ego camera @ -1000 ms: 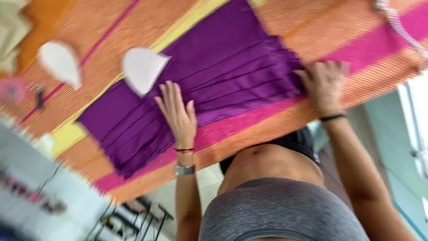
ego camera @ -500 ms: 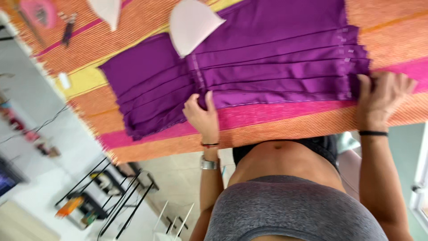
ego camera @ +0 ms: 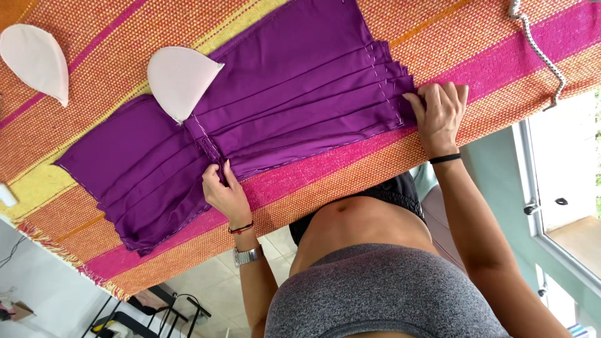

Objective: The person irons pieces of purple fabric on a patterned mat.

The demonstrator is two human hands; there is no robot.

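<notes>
A purple pleated fabric (ego camera: 300,81) lies spread on a table covered by a striped orange, pink and yellow cloth (ego camera: 501,81). My left hand (ego camera: 225,194), with a watch and bracelet at the wrist, pinches the fabric at a stitched seam near its near edge. My right hand (ego camera: 438,112), with a black band at the wrist, grips the fabric's right end where the pleats are basted. A pale teardrop-shaped pad (ego camera: 178,78) rests on the fabric's upper left part.
A second pale pad (ego camera: 34,59) lies on the striped cloth at far left. A grey braided cord (ego camera: 538,53) crosses the table's right corner. Beyond the table edge are a tiled floor, a black rack (ego camera: 131,316) and a window (ego camera: 563,188) at right.
The view has shifted and steadied. My left hand went from lying flat on the fabric to pinching its seam. My right hand now holds the pleated right end.
</notes>
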